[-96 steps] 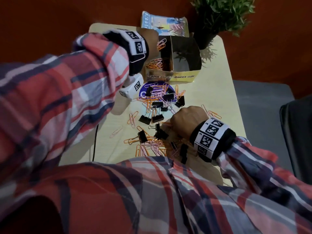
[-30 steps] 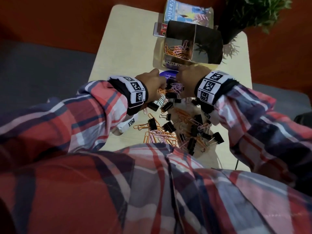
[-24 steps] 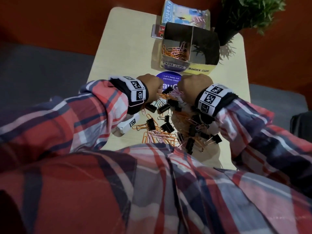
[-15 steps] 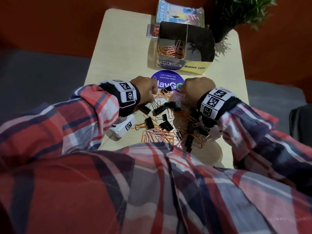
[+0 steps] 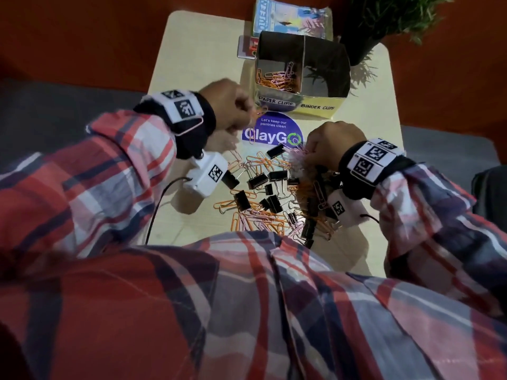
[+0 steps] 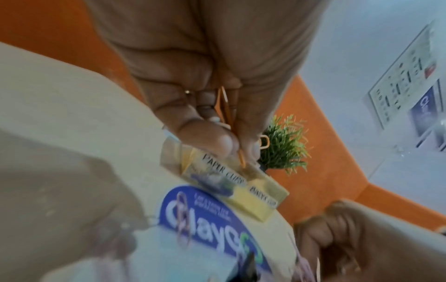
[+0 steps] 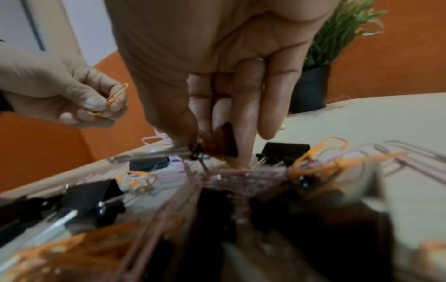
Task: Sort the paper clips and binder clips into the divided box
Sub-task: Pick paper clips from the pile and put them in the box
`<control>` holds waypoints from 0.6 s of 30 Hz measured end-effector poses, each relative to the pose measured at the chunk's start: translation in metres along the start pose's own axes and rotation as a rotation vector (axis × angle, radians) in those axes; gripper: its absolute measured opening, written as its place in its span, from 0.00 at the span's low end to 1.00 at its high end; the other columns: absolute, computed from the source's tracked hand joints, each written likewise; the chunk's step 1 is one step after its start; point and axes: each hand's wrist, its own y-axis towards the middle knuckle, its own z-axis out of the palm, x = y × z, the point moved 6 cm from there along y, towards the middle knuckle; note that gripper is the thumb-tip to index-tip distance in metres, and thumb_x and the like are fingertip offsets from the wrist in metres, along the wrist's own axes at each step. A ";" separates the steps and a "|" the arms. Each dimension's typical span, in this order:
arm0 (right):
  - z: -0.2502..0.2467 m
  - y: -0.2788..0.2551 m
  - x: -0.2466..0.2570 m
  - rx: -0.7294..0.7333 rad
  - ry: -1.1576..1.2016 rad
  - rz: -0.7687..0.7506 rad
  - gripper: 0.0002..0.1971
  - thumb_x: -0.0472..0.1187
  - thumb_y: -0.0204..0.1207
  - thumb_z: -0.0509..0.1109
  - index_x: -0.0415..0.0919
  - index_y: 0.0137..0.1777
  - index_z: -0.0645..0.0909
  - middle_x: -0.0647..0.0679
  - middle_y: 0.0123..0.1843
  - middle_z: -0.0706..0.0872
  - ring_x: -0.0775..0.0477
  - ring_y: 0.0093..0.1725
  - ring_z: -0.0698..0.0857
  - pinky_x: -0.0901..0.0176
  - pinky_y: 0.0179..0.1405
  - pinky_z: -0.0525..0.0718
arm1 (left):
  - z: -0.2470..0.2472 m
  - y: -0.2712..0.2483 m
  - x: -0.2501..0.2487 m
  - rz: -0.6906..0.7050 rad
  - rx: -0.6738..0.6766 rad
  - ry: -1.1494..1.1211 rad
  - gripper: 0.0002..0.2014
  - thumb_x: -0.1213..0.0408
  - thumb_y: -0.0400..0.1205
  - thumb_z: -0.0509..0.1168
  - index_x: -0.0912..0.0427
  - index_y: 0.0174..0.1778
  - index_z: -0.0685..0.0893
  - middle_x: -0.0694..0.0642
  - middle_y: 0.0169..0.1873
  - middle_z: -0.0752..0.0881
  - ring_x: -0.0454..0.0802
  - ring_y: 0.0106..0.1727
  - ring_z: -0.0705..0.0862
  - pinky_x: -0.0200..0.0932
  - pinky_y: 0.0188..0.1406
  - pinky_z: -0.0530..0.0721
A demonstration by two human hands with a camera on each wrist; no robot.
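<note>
My left hand [image 5: 233, 105] pinches orange paper clips [image 6: 228, 114] just in front of the divided box [image 5: 315, 105], near its PAPER CLIPS label. The box's left compartment holds several orange and pink paper clips [image 5: 277, 78]; what shows of the right compartment looks bare. My right hand [image 5: 329, 144] is down in the pile of clips [image 5: 263, 193] on the table, and its thumb and fingers pinch a black binder clip [image 7: 222, 143]. My left hand [image 7: 79, 101] also appears in the right wrist view, holding an orange paper clip.
A round blue ClayGO sticker [image 5: 271, 133] lies between box and pile. A potted plant [image 5: 384, 20] stands at the far right corner, with a printed packet [image 5: 288, 20] behind the box. The table [image 5: 192, 64] is small, with edges close on both sides.
My left hand has lifted from the pile toward the box with paper clips. My right hand has stayed in the pile and closed on a binder clip.
</note>
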 end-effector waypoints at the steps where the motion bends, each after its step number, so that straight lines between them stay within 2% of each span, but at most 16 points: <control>1: 0.000 -0.001 -0.002 0.005 0.040 0.004 0.07 0.51 0.66 0.77 0.50 0.38 0.85 0.49 0.42 0.88 0.45 0.42 0.79 0.60 0.38 0.71 | -0.005 0.006 -0.007 0.010 -0.017 0.007 0.03 0.70 0.78 0.69 0.62 0.46 0.85 0.50 0.35 0.86 0.42 0.31 0.82 0.35 0.32 0.84; 2: 0.000 -0.001 -0.003 0.007 0.069 0.004 0.08 0.52 0.66 0.78 0.49 0.38 0.86 0.50 0.40 0.87 0.46 0.41 0.80 0.60 0.37 0.72 | -0.009 0.013 -0.014 0.023 -0.034 0.022 0.03 0.69 0.78 0.69 0.61 0.46 0.85 0.51 0.36 0.86 0.42 0.32 0.82 0.35 0.32 0.85; 4: 0.000 -0.003 -0.006 0.004 0.111 0.006 0.08 0.53 0.68 0.78 0.50 0.37 0.86 0.53 0.35 0.84 0.47 0.42 0.82 0.61 0.33 0.71 | -0.016 0.028 -0.028 0.065 -0.078 0.097 0.04 0.68 0.78 0.70 0.59 0.47 0.86 0.52 0.39 0.87 0.46 0.36 0.83 0.42 0.41 0.87; 6: -0.001 -0.003 -0.008 -0.006 0.132 0.007 0.06 0.50 0.69 0.78 0.52 0.36 0.85 0.56 0.33 0.82 0.47 0.42 0.83 0.62 0.31 0.70 | -0.020 0.042 -0.042 0.116 -0.141 0.224 0.05 0.67 0.78 0.69 0.58 0.48 0.87 0.53 0.44 0.87 0.49 0.42 0.83 0.42 0.50 0.83; 8: 0.000 -0.002 -0.010 -0.011 0.152 0.005 0.05 0.48 0.69 0.77 0.53 0.36 0.84 0.56 0.34 0.82 0.48 0.41 0.82 0.62 0.35 0.71 | -0.021 0.055 -0.053 0.147 -0.193 0.303 0.07 0.67 0.78 0.68 0.60 0.51 0.87 0.56 0.49 0.88 0.50 0.46 0.83 0.39 0.48 0.78; 10: 0.000 -0.003 -0.013 -0.019 0.174 0.011 0.08 0.50 0.70 0.77 0.54 0.33 0.82 0.56 0.34 0.82 0.49 0.41 0.82 0.62 0.33 0.71 | -0.018 0.064 -0.060 0.162 -0.218 0.366 0.08 0.67 0.79 0.67 0.61 0.53 0.87 0.58 0.54 0.88 0.52 0.50 0.83 0.40 0.48 0.75; 14: 0.000 -0.004 -0.017 -0.027 0.240 0.030 0.07 0.49 0.70 0.78 0.53 0.36 0.83 0.56 0.36 0.83 0.49 0.42 0.82 0.62 0.38 0.72 | -0.005 0.074 -0.064 0.193 -0.188 0.464 0.04 0.62 0.80 0.66 0.53 0.48 0.86 0.59 0.55 0.88 0.58 0.58 0.84 0.45 0.56 0.75; 16: 0.000 -0.005 -0.018 -0.029 0.281 0.041 0.05 0.47 0.69 0.78 0.52 0.39 0.84 0.54 0.39 0.84 0.50 0.43 0.81 0.62 0.40 0.72 | -0.001 0.076 -0.057 0.180 -0.183 0.444 0.09 0.60 0.79 0.68 0.55 0.54 0.86 0.59 0.58 0.85 0.58 0.60 0.82 0.47 0.57 0.77; 18: 0.000 -0.006 -0.018 -0.026 0.315 0.062 0.06 0.46 0.69 0.78 0.52 0.38 0.83 0.54 0.39 0.84 0.49 0.43 0.82 0.61 0.41 0.73 | -0.001 0.071 -0.051 0.192 -0.217 0.424 0.14 0.57 0.78 0.69 0.54 0.59 0.84 0.59 0.63 0.80 0.58 0.64 0.79 0.50 0.60 0.78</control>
